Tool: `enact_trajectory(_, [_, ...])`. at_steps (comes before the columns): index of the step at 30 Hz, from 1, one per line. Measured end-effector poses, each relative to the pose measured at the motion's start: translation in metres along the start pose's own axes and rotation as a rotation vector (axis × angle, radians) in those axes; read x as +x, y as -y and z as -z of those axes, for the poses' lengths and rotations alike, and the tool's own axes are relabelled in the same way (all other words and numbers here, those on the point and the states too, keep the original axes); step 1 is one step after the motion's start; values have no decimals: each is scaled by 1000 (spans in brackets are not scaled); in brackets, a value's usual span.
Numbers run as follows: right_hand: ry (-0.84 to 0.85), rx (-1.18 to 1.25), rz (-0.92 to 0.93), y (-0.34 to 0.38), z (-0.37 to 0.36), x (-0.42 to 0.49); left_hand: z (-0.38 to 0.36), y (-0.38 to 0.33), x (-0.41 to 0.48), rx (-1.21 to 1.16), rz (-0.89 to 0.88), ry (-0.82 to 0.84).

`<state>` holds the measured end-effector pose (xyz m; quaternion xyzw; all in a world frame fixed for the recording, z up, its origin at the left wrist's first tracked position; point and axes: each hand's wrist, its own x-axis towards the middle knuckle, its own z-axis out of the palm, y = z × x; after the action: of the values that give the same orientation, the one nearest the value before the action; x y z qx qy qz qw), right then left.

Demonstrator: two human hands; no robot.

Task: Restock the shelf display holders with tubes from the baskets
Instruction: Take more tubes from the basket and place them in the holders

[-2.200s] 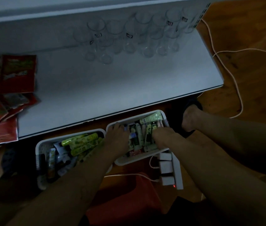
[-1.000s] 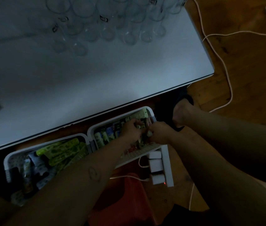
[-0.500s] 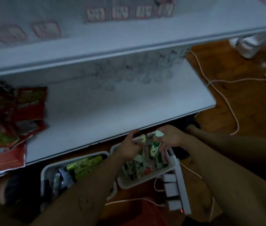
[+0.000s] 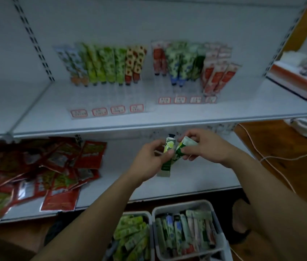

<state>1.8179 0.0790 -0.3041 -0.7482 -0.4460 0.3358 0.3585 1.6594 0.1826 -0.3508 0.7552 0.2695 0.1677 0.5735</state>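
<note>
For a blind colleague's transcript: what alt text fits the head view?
A left hand and right hand each grip a green tube in front of a white shelf. Above, patterned tubes stand in clear holders behind price labels; below, two baskets of tubes sit on the floor, with red packets piled at left.

There is just one camera, and it sits on the person's head. It looks forward and a bit down, close to the white shelf [image 4: 243,104]. The left hand [image 4: 150,159] and right hand [image 4: 203,147] are in the middle of its view. The baskets [image 4: 179,204] on the floor are at the bottom edge.
</note>
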Motion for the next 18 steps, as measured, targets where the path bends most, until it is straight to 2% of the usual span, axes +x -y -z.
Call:
enact_trajectory(3, [-100,-57,110,34,24,-8,18,-45,3,189,-131,23])
enact_trajectory(7, [-217,-85,237,73,59,-18,42,-107,14,399,-91,-45])
enact_trajectory(10, [-325,-86,293,93,84,-12,56,-149,24,413,-117,-153])
enact_trajectory(14, [-433,-65,334,109,110,-1,67,-190,37,473,-235,-230])
enact_trajectory(18, [-568,-188,382,117,136,14,70,-217,54,439,-277,-309])
